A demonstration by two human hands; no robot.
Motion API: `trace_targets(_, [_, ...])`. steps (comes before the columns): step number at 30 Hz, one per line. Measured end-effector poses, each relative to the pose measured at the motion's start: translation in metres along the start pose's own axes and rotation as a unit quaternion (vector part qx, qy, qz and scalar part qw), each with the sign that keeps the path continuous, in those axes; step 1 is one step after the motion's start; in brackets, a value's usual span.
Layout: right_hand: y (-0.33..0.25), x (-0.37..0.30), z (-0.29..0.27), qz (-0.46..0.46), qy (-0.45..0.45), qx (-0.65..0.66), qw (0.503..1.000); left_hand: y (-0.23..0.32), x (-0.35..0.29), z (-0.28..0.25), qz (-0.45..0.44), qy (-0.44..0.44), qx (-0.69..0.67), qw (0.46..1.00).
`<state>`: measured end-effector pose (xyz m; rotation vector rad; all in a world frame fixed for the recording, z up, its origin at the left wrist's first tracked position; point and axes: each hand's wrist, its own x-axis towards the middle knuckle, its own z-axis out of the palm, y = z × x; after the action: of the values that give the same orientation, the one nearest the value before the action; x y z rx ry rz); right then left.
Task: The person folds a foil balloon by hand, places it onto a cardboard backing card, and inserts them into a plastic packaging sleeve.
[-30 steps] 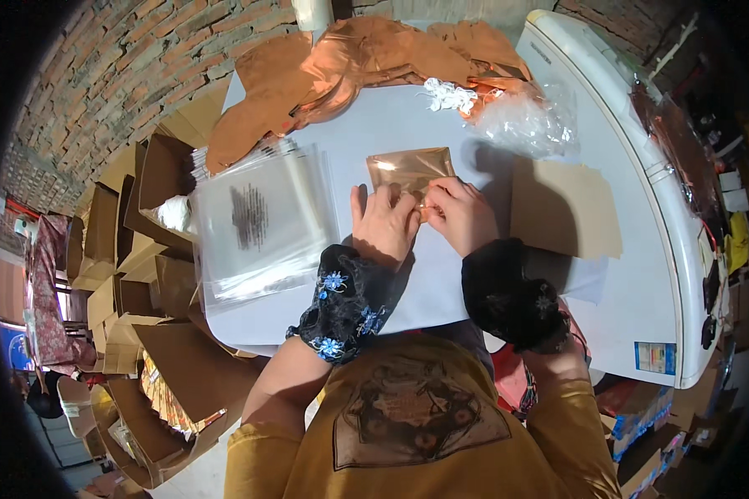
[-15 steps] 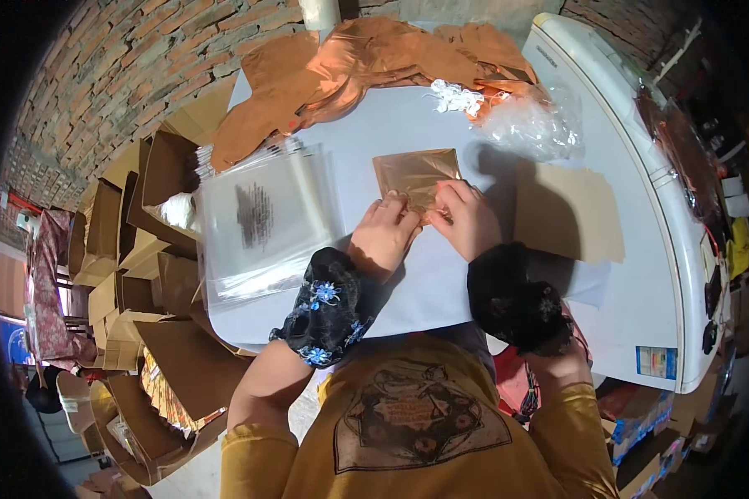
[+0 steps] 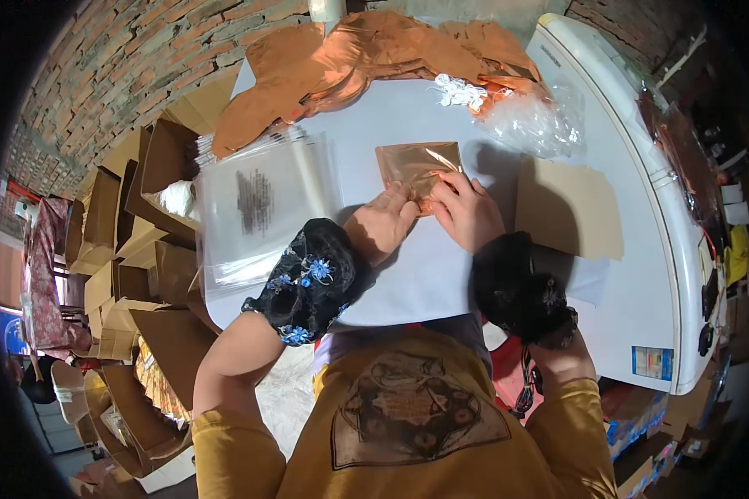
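Note:
A shiny copper-coloured foil square (image 3: 408,162) lies on the white tabletop in front of me, its near edge bunched and creased between my hands. My left hand (image 3: 383,223) presses its closed fingertips on the near left part of the foil. On the near right part, the bent fingers and thumb of my right hand (image 3: 468,212) pinch the foil. Black fluffy sleeve covers wrap both wrists, the left one with blue flowers. A stack of clear plastic bags (image 3: 262,212) with dark print is left of my left hand. Right of my right hand lies a tan cardboard sheet (image 3: 570,208).
Large copper foil sheets (image 3: 374,54) spread along the table's far edge. Near them sit white strings (image 3: 462,91) and crumpled clear plastic (image 3: 537,125). Open cardboard boxes (image 3: 171,183) crowd the left side, and a white appliance-like panel (image 3: 641,150) borders the right.
Both hands stay at the foil's near edge while its creases and glints shift. My left forearm and elbow have swung slightly outward to the left. The view has shifted a little.

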<state>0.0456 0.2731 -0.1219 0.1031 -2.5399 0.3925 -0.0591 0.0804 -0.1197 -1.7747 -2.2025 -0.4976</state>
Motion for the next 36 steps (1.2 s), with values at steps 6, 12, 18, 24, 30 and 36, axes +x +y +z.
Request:
trace_targets(6, [-0.002, -0.002, -0.001, -0.011, -0.001, -0.001, 1.000, -0.008, -0.010, 0.005, -0.011, 0.017, -0.090, 0.996])
trace_targets(12, [-0.008, -0.002, -0.005, 0.014, -0.022, -0.034, 0.999, -0.013, -0.009, 0.004, 0.030, 0.026, -0.076, 0.996])
trace_targets(18, [-0.014, -0.003, -0.006, 0.006, -0.033, -0.062, 0.997, -0.008, -0.014, -0.001, 0.034, 0.018, -0.020, 0.999])
trace_targets(24, [-0.012, -0.005, -0.003, 0.006, -0.028, -0.071, 0.997, -0.002, -0.009, -0.003, 0.098, 0.001, 0.108, 0.989])
trace_targets(30, [-0.009, -0.004, -0.004, 0.022, -0.050, -0.082, 0.995, -0.013, -0.005, 0.012, -0.037, 0.046, -0.206, 0.977])
trace_targets(36, [-0.011, -0.004, -0.005, 0.024, -0.049, -0.087, 0.995, -0.019, -0.004, 0.018, -0.003, 0.047, -0.137, 0.989])
